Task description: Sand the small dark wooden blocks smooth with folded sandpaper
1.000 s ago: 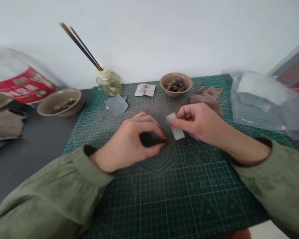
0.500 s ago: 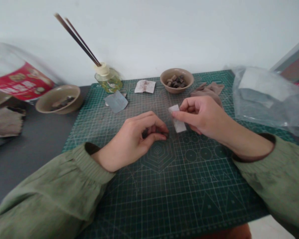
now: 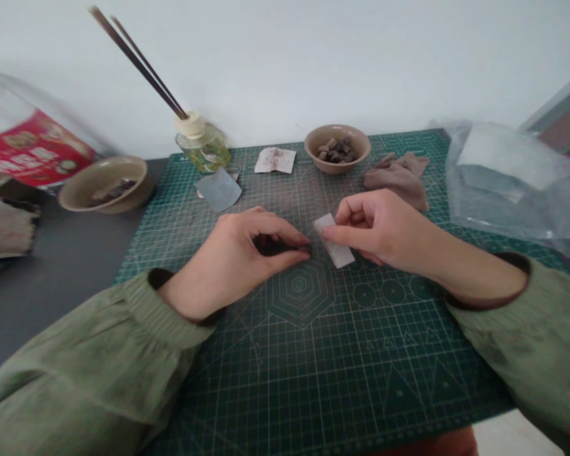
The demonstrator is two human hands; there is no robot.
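Over the middle of the green cutting mat [image 3: 285, 373], my left hand [image 3: 247, 256] pinches a small dark piece [image 3: 306, 247] between thumb and fingertips. Most of that piece is covered, so its exact kind does not show. My right hand [image 3: 373, 227] is closed on a folded strip of whitish sandpaper-like sheet [image 3: 337, 249], thumb on top and fingers behind. The strip slants down to the right, a short gap away from the left fingertips. Beyond the hands, a brown bowl [image 3: 316, 161] holds several small dark and brown chunks [image 3: 337, 151].
A reed diffuser [image 3: 202, 145] and a grey sheet [image 3: 221, 190] sit at the back left, a stained white paper [image 3: 275, 160] beside them. A crumpled brown cloth [image 3: 399, 177] and a clear plastic bag [image 3: 508, 190] lie right. Another bowl [image 3: 71, 199] and a red-labelled bag [image 3: 33, 149] stand left.
My left hand has shifted slightly left, away from the strip, still pinching the dark piece. The strip in my right hand has dropped a little and tilted more.
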